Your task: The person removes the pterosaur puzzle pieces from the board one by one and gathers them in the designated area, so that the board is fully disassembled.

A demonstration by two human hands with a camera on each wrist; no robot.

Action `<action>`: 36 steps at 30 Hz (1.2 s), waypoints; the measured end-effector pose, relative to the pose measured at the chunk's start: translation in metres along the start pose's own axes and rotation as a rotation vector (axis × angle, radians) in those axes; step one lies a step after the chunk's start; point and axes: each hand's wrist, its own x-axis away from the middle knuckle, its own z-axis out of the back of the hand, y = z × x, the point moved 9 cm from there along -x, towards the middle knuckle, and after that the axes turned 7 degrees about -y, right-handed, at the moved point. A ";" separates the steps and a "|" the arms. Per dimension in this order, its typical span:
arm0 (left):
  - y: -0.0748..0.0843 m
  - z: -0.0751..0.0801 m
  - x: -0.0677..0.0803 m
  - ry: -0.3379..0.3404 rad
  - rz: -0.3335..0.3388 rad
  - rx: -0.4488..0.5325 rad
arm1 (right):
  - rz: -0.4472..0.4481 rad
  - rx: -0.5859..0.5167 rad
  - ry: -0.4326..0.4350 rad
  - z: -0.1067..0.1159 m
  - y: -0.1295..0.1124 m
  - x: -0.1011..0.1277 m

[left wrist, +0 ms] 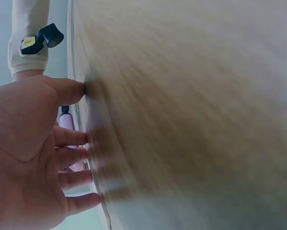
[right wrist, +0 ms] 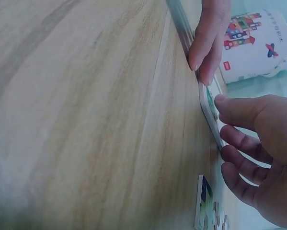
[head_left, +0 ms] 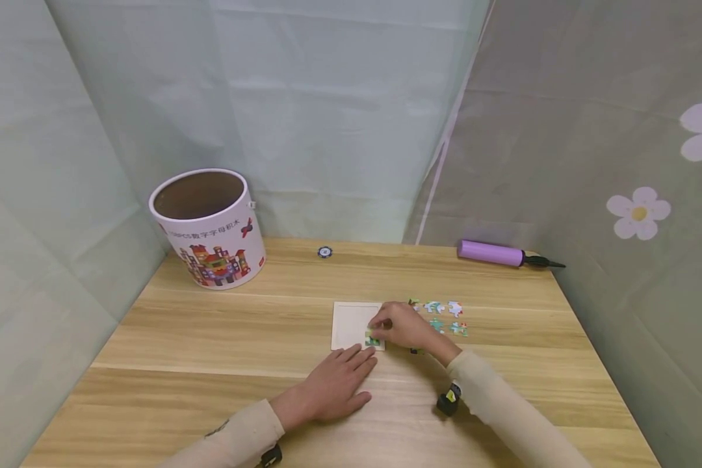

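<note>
A square pale wooden puzzle tray (head_left: 348,320) lies on the table in the head view. Green puzzle pieces (head_left: 372,340) sit in its near right corner. My right hand (head_left: 406,325) bends over that corner, its thumb and forefinger pinching at a green piece; the fingertips partly hide it. In the right wrist view, the thumb touches the green patch (right wrist: 211,101) and the other fingers curve by the tray's edge. My left hand (head_left: 336,383) lies palm down with fingers spread, fingertips at the tray's near edge. In the left wrist view its palm (left wrist: 23,143) shows, holding nothing.
Several loose puzzle pieces (head_left: 455,308) lie right of the tray, partly behind my right hand. A white block bucket (head_left: 222,253) stands at the back left. Along the back edge are a poker chip (head_left: 324,252) and a purple hand pump (head_left: 491,253). Cloth (head_left: 339,130) hangs around the table.
</note>
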 end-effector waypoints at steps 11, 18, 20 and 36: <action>0.000 -0.001 0.000 0.004 -0.008 0.012 | -0.020 0.018 0.006 -0.001 0.001 0.001; -0.001 -0.002 -0.001 -0.001 0.000 0.018 | -0.030 -0.001 0.018 0.003 -0.003 0.002; -0.001 -0.003 -0.001 -0.001 0.001 0.020 | -0.040 -0.027 0.023 0.004 -0.002 0.003; -0.001 -0.002 0.000 -0.015 0.012 0.015 | -0.071 -0.229 0.137 0.021 0.011 0.023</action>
